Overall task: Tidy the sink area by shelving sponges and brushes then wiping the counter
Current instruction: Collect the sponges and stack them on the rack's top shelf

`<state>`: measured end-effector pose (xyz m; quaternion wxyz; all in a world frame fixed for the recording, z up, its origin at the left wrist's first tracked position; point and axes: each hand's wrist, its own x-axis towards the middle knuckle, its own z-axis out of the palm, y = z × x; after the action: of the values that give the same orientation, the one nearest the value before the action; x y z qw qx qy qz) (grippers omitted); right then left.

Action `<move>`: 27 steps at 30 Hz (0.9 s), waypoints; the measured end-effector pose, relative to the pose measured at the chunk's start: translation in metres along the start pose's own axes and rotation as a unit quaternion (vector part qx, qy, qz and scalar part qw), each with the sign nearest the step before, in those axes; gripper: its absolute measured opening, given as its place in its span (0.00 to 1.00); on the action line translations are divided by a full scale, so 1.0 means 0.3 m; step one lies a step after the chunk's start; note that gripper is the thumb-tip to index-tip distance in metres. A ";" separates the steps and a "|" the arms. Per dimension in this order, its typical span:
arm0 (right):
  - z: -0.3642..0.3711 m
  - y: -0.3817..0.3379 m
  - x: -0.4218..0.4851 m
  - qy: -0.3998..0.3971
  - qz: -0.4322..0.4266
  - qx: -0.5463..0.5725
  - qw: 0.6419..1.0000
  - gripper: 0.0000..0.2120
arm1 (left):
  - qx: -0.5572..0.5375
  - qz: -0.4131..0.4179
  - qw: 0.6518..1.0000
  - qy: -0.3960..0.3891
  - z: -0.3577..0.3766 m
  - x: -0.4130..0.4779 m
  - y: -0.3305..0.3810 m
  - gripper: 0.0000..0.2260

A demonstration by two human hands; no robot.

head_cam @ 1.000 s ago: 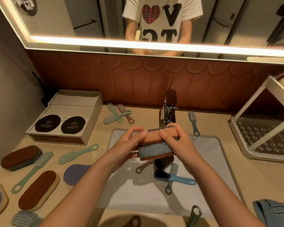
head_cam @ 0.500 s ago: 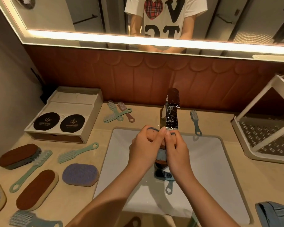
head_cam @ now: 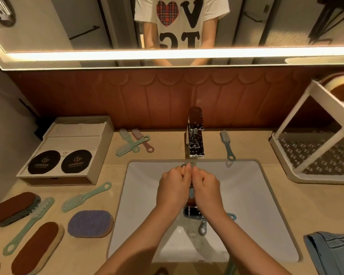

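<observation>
Right now your left grip [head_cam: 172, 187] and right grip [head_cam: 206, 188] both curl tight round the sponge [head_cam: 190, 193] over the sink [head_cam: 246, 195], below the faucet [head_cam: 196, 135]; it looks soft and probably wet-slippery, so hold its long edges.

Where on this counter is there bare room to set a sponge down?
Bare: the counter right of the sink, between the rack and the cloth; also the back strip between the blue brush and the rack. Crowded: left of the sink, sponges and brushes lie close together before the box.
</observation>
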<state>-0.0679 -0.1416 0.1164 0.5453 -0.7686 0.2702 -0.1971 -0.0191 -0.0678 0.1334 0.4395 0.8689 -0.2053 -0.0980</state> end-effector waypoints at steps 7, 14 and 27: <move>-0.149 0.009 0.030 -0.018 -0.035 -0.018 0.999 0.20 | -0.056 -0.002 0.998 -0.010 0.065 -0.026 0.088 0.17; -0.403 -0.027 0.088 -0.102 0.041 0.029 0.993 0.10 | -0.302 -0.158 0.929 -0.143 0.096 -0.023 0.222 0.13; -0.906 -0.141 0.202 -0.081 -0.066 0.051 0.993 0.27 | -0.356 -0.017 0.917 -0.181 0.219 0.056 0.613 0.21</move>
<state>-0.1749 -0.3679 0.2459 0.5893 -0.7695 0.1639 -0.1834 -0.0767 -0.2201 0.2425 0.6732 0.6261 -0.2182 -0.3272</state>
